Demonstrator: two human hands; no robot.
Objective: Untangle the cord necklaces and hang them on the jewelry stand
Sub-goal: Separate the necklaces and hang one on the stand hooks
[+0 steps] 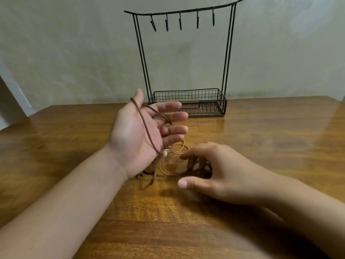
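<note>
The left hand (pixel 138 131) is lifting palm-up above the wooden surface (pixel 261 139), its grip open with fingers spread toward the right. A dark brown cord necklace (pixel 144 126) is looping over the thumb (pixel 139 96) and running down across the palm toward the wrist, its long axis lying roughly from far to near; a second strand is crossing the fingers diagonally. A small red bead (pixel 163 131) is sitting between the fingers, and a pale bead (pixel 165 152) is hanging at the heel of the palm. Below, the cord is trailing into a tangle (pixel 175 165) of lighter tan and dark cords lying on the surface between the two hands. The right hand (pixel 211 172) is hovering over that tangle, fingers curled and partly open, fingertips touching or just above the cords; blur is hiding which. Beyond the hands, the black wire jewelry stand (pixel 186 58) is standing upright near the wall, its hooks (pixel 180 22) bare, its basket (pixel 188 102) at the base
</note>
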